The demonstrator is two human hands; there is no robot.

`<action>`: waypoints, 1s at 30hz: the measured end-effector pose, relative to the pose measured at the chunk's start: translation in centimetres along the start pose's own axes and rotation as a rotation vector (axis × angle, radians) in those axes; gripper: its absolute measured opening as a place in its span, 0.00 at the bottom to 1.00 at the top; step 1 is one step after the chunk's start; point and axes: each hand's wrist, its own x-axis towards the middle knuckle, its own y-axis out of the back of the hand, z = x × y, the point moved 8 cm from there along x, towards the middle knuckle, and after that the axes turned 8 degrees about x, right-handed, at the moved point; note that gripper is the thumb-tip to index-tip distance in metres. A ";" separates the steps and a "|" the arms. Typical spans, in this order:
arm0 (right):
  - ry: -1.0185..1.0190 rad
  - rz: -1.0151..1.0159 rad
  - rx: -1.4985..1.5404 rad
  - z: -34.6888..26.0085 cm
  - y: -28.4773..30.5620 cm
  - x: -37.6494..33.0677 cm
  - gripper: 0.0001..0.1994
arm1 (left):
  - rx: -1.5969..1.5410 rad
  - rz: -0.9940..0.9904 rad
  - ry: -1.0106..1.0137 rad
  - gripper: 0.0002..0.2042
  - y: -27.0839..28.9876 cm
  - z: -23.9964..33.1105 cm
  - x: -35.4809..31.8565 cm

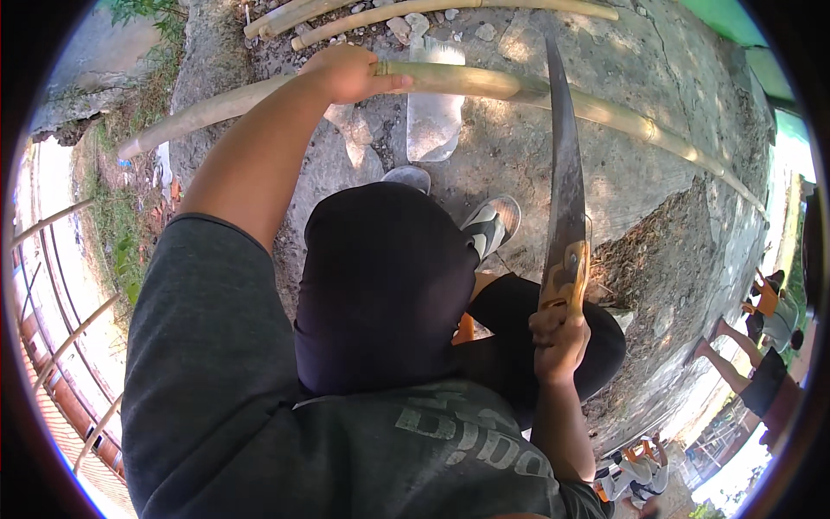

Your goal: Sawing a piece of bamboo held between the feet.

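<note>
A long pale bamboo pole (458,80) lies crosswise in front of me. Gripping it left of its middle is my left hand (350,73), closed round the top with the thumb along the pole. My right hand (560,342) is wrapped round the wooden handle of a handsaw (568,173). Its long dark blade points away from me and crosses the pole to the right of my left hand. Whether the teeth touch the bamboo, I cannot tell. A whitish block (435,130) sits by the pole, partly covered by it.
More bamboo poles (458,5) lie on the rough concrete ground (640,52) at the far side. My sandalled foot (493,227) is close by the block. Other people (769,372) are off to the right. Weeds and rubble (121,173) border the left side.
</note>
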 end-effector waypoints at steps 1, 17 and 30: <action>0.020 0.029 0.026 -0.6 -0.2 -0.8 0.22 | -0.001 -0.010 -0.001 0.39 0.0 -0.1 -0.2; 0.002 0.038 0.054 1.4 -0.2 1.6 0.26 | -0.058 -0.148 0.056 0.45 -0.5 0.0 -0.1; 0.069 0.003 -0.010 0.5 0.7 -0.6 0.27 | -0.067 -0.058 -0.008 0.46 -0.6 -1.0 2.0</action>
